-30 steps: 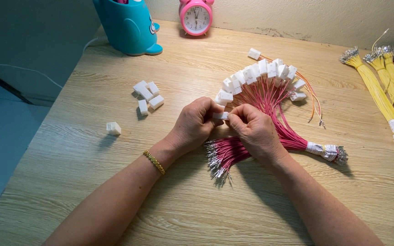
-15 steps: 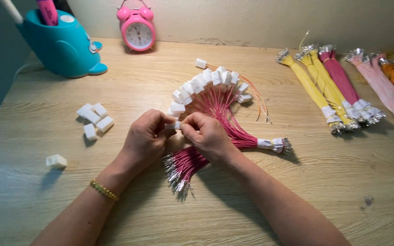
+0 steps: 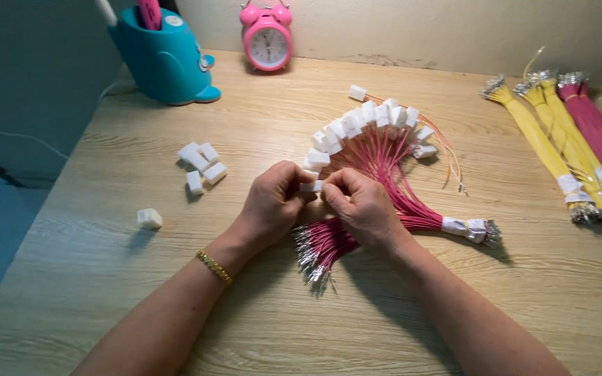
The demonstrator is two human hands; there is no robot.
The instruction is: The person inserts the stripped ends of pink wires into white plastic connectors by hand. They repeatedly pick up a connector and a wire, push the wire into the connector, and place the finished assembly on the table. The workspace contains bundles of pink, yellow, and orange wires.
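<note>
Wooden desk (image 3: 106,278) against a pale wall, seen from the head camera. Left hand (image 3: 273,205) and right hand (image 3: 364,209) pressed close together at desk centre, fingertips of both pinching one small white connector (image 3: 311,186) between them. Directly behind that connector, fanned in an arc: a bundle of red wires (image 3: 384,167), each already capped with a white housing at the far end, bare metal terminals bunched on the near side beneath the right hand. Left of the connector, well apart: a cluster of loose white housings (image 3: 200,166), with one stray housing (image 3: 149,218) nearer the desk edge. Far right of the connector: banded yellow bundles (image 3: 545,139) and a magenta bundle (image 3: 593,125). Behind it, by the wall: a pink alarm clock (image 3: 267,38) and a teal pen holder (image 3: 165,63). Connector likely light, hard and slick, best pinched by its flat sides; wire thin and limp, probably best gripped just behind the terminal.
</note>
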